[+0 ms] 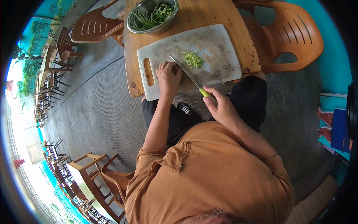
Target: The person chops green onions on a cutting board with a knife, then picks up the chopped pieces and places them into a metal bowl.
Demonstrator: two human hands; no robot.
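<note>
My right hand [221, 106] grips a kitchen knife [189, 74] by its lime-green handle. The blade slants up and left over the white cutting board [220, 37], its tip close to my left hand [169, 76]. That hand rests on the board beside the cut-out handle slot, fingers curled down; whatever lies under them, if anything, is hidden. Right of the blade sits a small heap of chopped pale-green vegetable [193, 59]. The board is stained and worn, with wet patches around the heap.
A metal bowl [159, 28] of cut greens stands at the far left of the wooden table [209, 13]. Orange-brown plastic chairs flank the table, one on the right [294, 37] and one on the left [97, 25]. More chairs and tables line the far left.
</note>
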